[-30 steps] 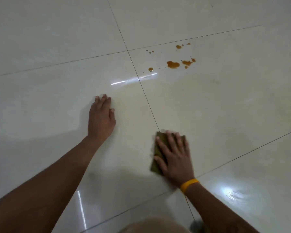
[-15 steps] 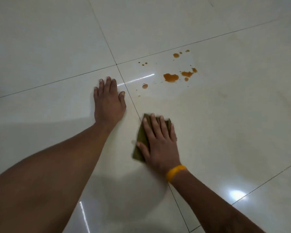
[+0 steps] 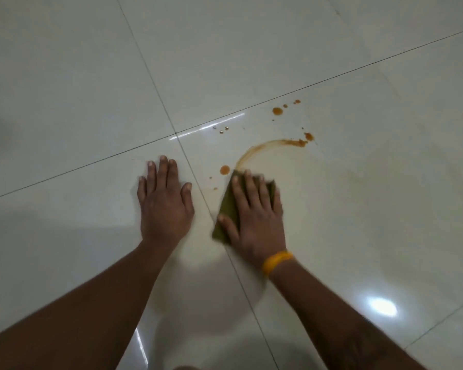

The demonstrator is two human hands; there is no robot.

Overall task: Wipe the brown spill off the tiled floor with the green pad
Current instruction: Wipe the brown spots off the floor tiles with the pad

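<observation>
While right hand (image 3: 254,217) presses flat on pad (image 3: 226,209) at frame centre and left hand (image 3: 165,201) lies flat on floor (image 3: 64,102), sweep firmly through brown spill (image 3: 273,142) above, catching stray drops.

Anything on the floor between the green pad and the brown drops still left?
Nothing visible. The right hand presses the green pad flat on the tiled floor, and only bare tile lies between it and the brown spill. The left hand rests flat to the side, across the grout line.
</observation>
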